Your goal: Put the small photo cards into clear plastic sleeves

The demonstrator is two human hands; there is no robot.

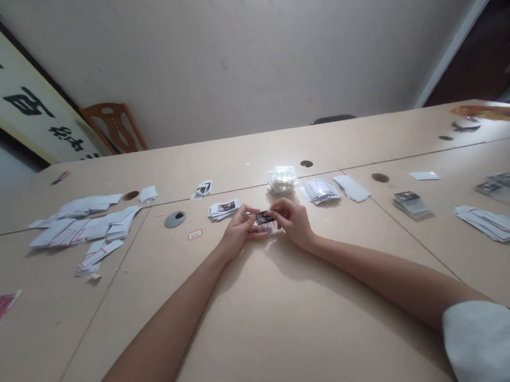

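A small dark printed card (263, 217) is between my two hands, just above the table, with clear plastic at its lower edge. My left hand (239, 230) grips its left side, and my right hand (293, 220) pinches the right end. Whether the card lies inside the plastic, I cannot tell. Just left of my left hand lies a stack of printed cards (223, 209). Beyond my hands sits a pile of clear plastic sleeves (282, 179). To the right of my right hand are a stack of white cards (321, 190) and some white slips (352, 188).
White paper slips (85, 225) are heaped at the left. Sleeved card stacks (412, 204) and a row of white cards (496, 222) lie at the right. Round cable holes (380, 177) pierce the wooden table (283, 330). A chair (115, 126) stands behind it.
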